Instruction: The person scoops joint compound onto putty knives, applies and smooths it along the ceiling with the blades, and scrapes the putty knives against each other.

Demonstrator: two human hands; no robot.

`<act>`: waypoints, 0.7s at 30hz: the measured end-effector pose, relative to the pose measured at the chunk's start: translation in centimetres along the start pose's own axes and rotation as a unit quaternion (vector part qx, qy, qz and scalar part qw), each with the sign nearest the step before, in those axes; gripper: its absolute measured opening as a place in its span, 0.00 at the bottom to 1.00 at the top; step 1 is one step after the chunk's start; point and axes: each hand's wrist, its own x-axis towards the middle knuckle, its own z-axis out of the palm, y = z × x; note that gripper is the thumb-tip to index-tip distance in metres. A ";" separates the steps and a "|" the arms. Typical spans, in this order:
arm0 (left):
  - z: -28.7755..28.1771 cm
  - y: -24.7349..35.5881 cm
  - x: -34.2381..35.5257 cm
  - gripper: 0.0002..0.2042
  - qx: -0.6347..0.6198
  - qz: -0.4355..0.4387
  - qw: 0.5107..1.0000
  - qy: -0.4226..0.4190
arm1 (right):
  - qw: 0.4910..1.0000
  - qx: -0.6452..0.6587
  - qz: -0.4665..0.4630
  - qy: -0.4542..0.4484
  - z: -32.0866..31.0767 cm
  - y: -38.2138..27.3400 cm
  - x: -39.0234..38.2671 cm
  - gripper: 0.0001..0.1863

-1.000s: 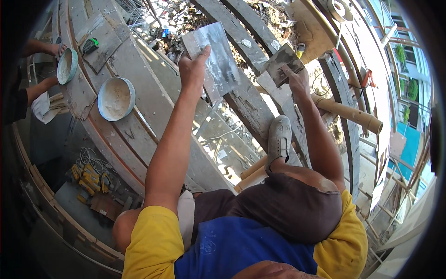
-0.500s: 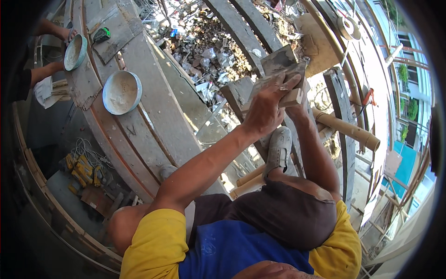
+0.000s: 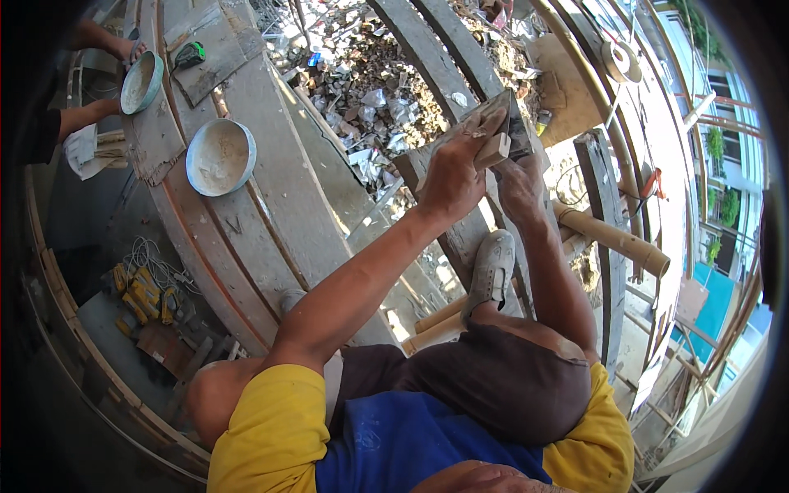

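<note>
Out in front of my knees my two hands meet on flat tools. My left hand (image 3: 457, 174) is closed around a tool with a pale wooden block (image 3: 493, 151) whose end pokes out beside the fingers. Just beyond it, tilted up, is a dark grey flat plate (image 3: 511, 122) with smears on it. My right hand (image 3: 521, 186) grips this plate from its near side, its fingers partly hidden. Whether block and plate touch I cannot tell. A light blue bowl (image 3: 194, 168) with greyish paste inside sits on the planks to the left.
Grey wooden planks (image 3: 283, 160) have gaps between them, with rubble (image 3: 374, 111) below. At the far left are another person's foot (image 3: 123, 48), a second bowl (image 3: 134, 90) and a green-black tape measure (image 3: 190, 55). Bamboo poles (image 3: 616, 238) lie at right; yellow power tools (image 3: 144, 296) rest lower left.
My left hand has shifted slightly left and nearer, its fingers now more curled. The dark plate has turned more upright, and more of my right hand shows.
</note>
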 end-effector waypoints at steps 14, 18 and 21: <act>1.1 2.7 -0.6 0.35 0.104 0.063 0.992 0.044 | 0.991 0.093 0.097 0.006 -1.2 0.5 -0.1 0.19; 0.5 2.6 -0.9 0.36 0.062 0.032 0.998 0.009 | 0.992 0.075 0.098 0.026 0.5 0.5 -0.5 0.19; 1.8 3.2 -1.5 0.36 0.164 0.091 0.982 0.032 | 0.931 0.308 0.149 0.128 -0.2 -0.2 -0.8 0.15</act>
